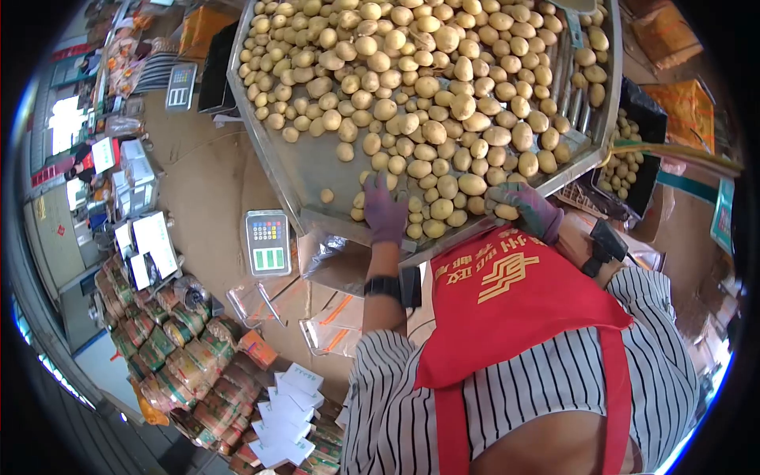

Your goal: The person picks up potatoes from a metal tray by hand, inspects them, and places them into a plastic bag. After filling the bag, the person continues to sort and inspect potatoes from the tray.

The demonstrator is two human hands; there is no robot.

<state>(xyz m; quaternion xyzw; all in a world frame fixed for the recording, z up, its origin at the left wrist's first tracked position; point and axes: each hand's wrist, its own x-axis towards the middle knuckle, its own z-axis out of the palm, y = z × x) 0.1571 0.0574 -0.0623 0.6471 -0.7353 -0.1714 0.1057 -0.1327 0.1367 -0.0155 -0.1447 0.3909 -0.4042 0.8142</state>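
A red apron (507,317) is hanging closest to the camera over a striped shirt, and both arms are reaching out from it to the near edge of a metal tray (313,178). The left hand (385,212), gloved in purple with a dark band (383,286) on its wrist, is lying flat with fingers spread on the potatoes (431,119) at that edge. The right hand (529,207), well apart from it toward the tray's near right corner, is curling over one potato (507,212); the glove is hiding the fingertips, so I cannot tell whether it is gripping or only resting there.

Judging by how things are lying, the sorting looks early: the heap is covering most of the tray right up to its far edge, and only a patch near the near left corner is showing bare metal, with one stray potato on it. Beyond the right edge a black crate (643,119) is holding a modest layer of potatoes. On the floor below the left edge, a scale (267,241) is sitting beside flat plastic bags (332,321).
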